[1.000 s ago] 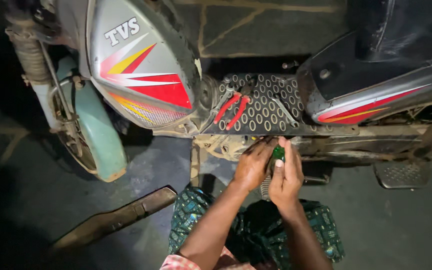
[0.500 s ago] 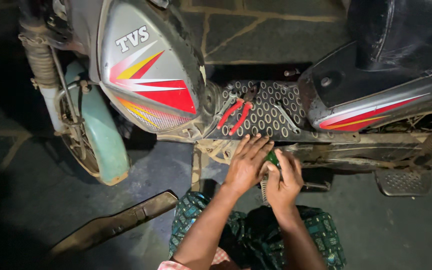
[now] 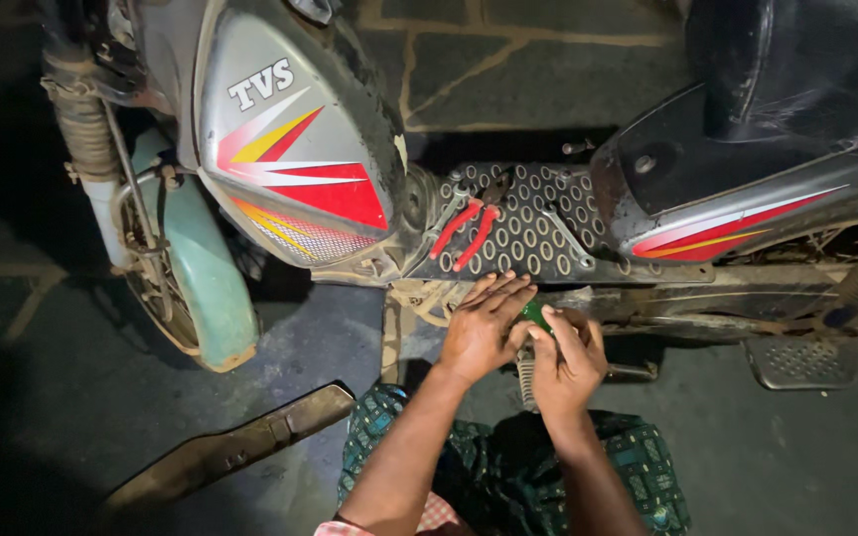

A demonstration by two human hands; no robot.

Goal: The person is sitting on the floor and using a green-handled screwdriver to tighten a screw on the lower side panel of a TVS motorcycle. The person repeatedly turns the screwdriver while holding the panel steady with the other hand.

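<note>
Two bare hands work side by side under the footboard [image 3: 538, 233] of a scooter parked on a dark paved floor. The left hand [image 3: 484, 328] lies flat, fingers stretched out and close together, its fingertips pressed against the lower edge of the frame just below the footboard; it clasps nothing that shows. The right hand [image 3: 566, 359] sits just beside it, touching it at the thumb side, and its fingers curl closed around a small green-handled tool [image 3: 535, 314]. Only the green top of that tool peeks out between the two hands, so its working end cannot be made out. A ribbed spring-like part [image 3: 525, 377] hangs just below the right hand.

On the perforated footboard, above the left hand, rest red-handled pliers [image 3: 469, 230], lying at a slant with the handles towards the person, and a slim metal tool [image 3: 568, 236] lies near them to the right. The grey front panel [image 3: 290, 159] with red and yellow stripes rises to the left, with a pale green front mudguard [image 3: 206, 288] beyond it. A dark long plate [image 3: 235, 447] lies on the floor to the lower left. The person's knees are covered by green patterned cloth [image 3: 638, 467].
</note>
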